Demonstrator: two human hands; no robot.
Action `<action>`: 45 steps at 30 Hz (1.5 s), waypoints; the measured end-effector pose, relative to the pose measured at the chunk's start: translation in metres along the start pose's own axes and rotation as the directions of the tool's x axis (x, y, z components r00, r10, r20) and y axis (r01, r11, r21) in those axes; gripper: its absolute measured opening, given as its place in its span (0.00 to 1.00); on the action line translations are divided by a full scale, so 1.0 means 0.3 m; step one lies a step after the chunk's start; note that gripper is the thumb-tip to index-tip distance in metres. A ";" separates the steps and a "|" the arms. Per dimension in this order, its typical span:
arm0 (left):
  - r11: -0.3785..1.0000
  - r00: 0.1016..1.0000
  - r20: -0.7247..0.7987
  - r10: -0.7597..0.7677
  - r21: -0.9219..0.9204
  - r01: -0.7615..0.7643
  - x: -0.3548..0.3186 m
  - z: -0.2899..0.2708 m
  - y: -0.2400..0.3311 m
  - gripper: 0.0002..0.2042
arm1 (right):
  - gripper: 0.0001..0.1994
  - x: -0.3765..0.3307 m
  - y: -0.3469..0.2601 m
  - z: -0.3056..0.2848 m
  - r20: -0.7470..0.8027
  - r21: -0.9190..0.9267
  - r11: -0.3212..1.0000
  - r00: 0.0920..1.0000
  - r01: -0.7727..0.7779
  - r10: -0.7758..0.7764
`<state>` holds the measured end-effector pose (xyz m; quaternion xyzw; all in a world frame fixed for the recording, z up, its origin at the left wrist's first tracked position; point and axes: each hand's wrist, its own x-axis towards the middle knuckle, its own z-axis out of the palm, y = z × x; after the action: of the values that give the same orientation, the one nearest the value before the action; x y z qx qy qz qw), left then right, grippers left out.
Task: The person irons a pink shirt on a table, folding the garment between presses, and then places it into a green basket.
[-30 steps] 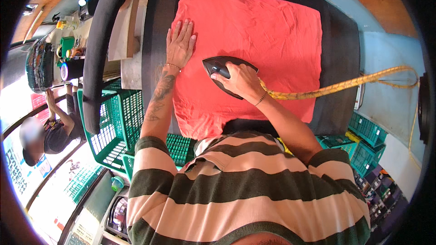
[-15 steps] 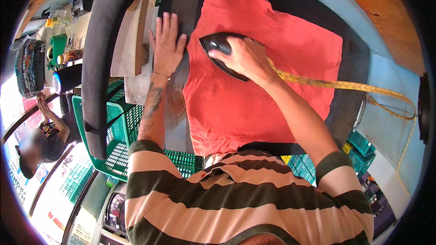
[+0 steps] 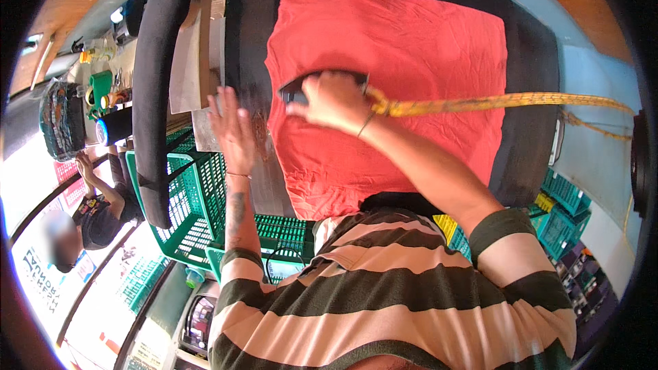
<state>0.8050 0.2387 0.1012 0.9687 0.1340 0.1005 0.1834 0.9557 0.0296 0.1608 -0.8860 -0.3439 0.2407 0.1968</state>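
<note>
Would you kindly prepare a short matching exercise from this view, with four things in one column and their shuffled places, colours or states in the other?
Column one
1. right hand
2. left hand
3. cord
4. cloth

Column two
A. yellow, stretching toward the right side of the picture
B. closed around the iron
C. red, spread over the dark board
D. open, with nothing in it, at the left

Right pairs: 1-B, 2-D, 3-A, 4-C
</note>
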 end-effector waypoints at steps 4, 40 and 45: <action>0.984 0.990 -0.041 0.138 -0.109 -0.141 0.225 0.000 0.099 0.26 | 0.26 -0.048 -0.039 0.084 -0.214 0.128 0.987 0.975 0.095 -0.066; 0.775 0.781 0.175 0.600 0.114 -0.621 0.815 0.661 0.652 0.25 | 0.30 -0.210 1.042 -0.475 -0.332 0.417 0.749 0.681 -0.515 0.653; 0.772 0.773 0.118 0.624 0.060 -0.632 0.791 0.680 0.610 0.25 | 0.40 -0.292 1.460 -0.645 -0.398 0.434 0.530 0.373 -0.729 0.838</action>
<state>1.1194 0.0780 0.0194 0.9689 -0.2011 0.1053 0.0985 1.2332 -0.3681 0.1171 -0.9459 0.2190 0.0621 0.2313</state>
